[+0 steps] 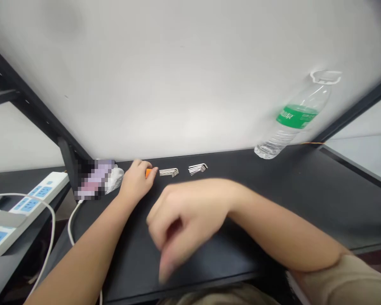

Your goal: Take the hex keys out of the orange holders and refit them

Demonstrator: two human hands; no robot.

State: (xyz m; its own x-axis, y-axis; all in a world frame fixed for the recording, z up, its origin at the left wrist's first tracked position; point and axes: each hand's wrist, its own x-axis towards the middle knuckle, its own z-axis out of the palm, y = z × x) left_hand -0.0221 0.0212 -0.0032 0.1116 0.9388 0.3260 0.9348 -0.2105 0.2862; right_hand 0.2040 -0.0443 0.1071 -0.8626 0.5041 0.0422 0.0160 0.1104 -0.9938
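Observation:
My left hand [137,178] rests at the back left of the black table, with its fingers closed round a small orange object [148,172]. Just right of those fingertips lies a row of silver hex keys [169,172]. A second group of hex keys [197,168] lies further right, fanned out a little. My right hand [184,220] is nearer to me, over the middle of the table, slightly blurred. Its fingers are curled and the thumb points down; whether they hold anything is hidden.
A large clear bottle [285,123] with a green label stands at the back right by the wall. On the left are a white power strip [34,207], white cables, a black frame post [44,114] and a crumpled plastic bag [114,179].

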